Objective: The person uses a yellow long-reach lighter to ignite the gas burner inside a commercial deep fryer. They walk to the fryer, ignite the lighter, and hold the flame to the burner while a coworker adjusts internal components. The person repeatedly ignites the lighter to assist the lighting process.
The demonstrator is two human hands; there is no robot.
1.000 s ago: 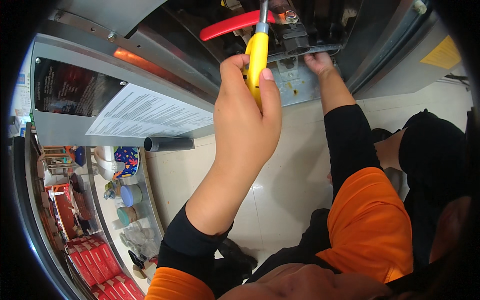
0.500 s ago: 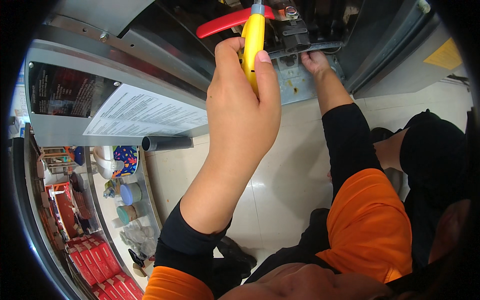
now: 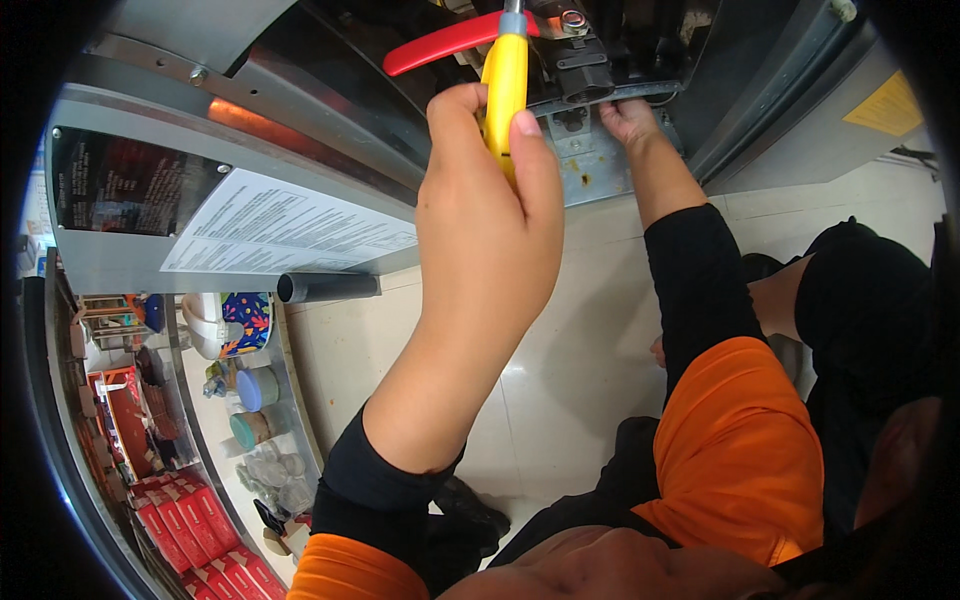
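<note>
My left hand (image 3: 487, 200) is closed round the yellow handle of a long-necked lighter (image 3: 508, 85), its metal neck pointing up out of the picture. Just behind it a red lever (image 3: 445, 45) reaches left from a bolt on the dark fittings. My right hand (image 3: 632, 122) is at the lower front edge of the open metal appliance, beside a black oval fitting (image 3: 588, 85). Its fingers curl up under the edge, where their tips and whatever they grip are hidden. Below the fitting is a stained metal plate (image 3: 600, 180).
The appliance's side panel (image 3: 110, 250) carries a black plate and a printed sheet (image 3: 290, 225); a grey pipe end (image 3: 330, 287) sticks out below. Shelves at left hold lidded tubs (image 3: 257, 388) and red boxes (image 3: 190, 520). A person's bent leg (image 3: 865, 290) is close on the right.
An orange glow has appeared on the metal rail left of the lighter. The view has shifted slightly; both hands keep their holds.
</note>
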